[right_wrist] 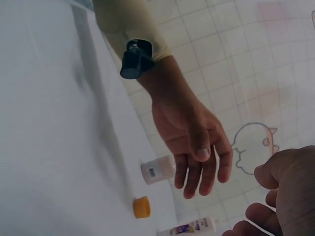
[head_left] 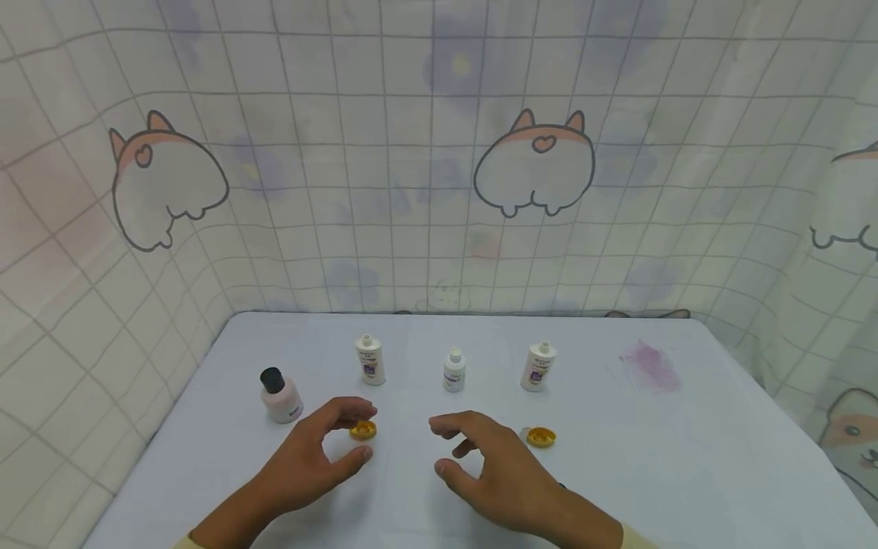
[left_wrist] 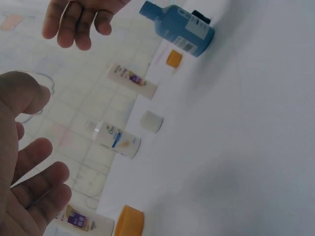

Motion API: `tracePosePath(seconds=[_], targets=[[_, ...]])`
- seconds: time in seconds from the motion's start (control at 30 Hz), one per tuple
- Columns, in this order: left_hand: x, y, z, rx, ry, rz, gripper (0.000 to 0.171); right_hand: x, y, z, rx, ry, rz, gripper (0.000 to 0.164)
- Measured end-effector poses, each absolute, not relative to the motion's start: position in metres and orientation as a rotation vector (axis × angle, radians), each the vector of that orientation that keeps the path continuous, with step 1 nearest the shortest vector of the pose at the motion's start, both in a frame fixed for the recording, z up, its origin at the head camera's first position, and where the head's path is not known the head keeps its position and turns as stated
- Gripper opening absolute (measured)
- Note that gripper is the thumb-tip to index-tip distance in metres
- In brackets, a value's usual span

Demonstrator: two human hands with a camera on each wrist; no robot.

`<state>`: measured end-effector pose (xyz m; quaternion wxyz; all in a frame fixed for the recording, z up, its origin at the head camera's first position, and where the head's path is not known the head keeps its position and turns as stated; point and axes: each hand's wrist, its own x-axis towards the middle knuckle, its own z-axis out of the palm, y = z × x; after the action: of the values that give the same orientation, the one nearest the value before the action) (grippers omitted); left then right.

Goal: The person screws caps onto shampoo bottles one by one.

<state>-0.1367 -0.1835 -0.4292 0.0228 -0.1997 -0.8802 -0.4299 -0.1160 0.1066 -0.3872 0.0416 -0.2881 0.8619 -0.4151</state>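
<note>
Both hands hover above the white table, fingers loosely bent and holding nothing. My left hand [head_left: 309, 461] is nearest a yellow cap [head_left: 363, 431], which overlaps its fingers in the head view. Beyond it stands a pale pink bottle [head_left: 282, 402] with a black cap. To the right, my right hand [head_left: 497, 473] has its thumb apart from the fingers, facing the left hand. Another yellow cap [head_left: 542, 438] lies just right of it. The left wrist view shows an uncapped blue bottle [left_wrist: 182, 30] and a white cap [left_wrist: 151, 122], both hidden in the head view.
Along the back stand three uncapped white bottles: left [head_left: 371, 361], middle [head_left: 454, 371] and right [head_left: 538, 367]. Behind the blue bottle, a small black piece [left_wrist: 201, 17] sticks out. A purple stain [head_left: 650, 366] marks the table's right side. A checked curtain [head_left: 411, 191] surrounds the table.
</note>
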Motion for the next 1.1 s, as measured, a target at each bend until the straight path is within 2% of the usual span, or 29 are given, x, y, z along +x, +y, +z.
tracePosePath(seconds=[0.43,1.1], targets=[[-0.134,-0.171,-0.439,-0.791,-2.694,-1.385,0.045,-0.117,0.118,-0.389,-0.863,2.698,-1.265,0.038],[-0.133,-0.153,-0.444,-0.837,-2.764,-1.456,0.048,-0.115,0.136,-0.390,-0.776,2.755,-1.283,0.036]])
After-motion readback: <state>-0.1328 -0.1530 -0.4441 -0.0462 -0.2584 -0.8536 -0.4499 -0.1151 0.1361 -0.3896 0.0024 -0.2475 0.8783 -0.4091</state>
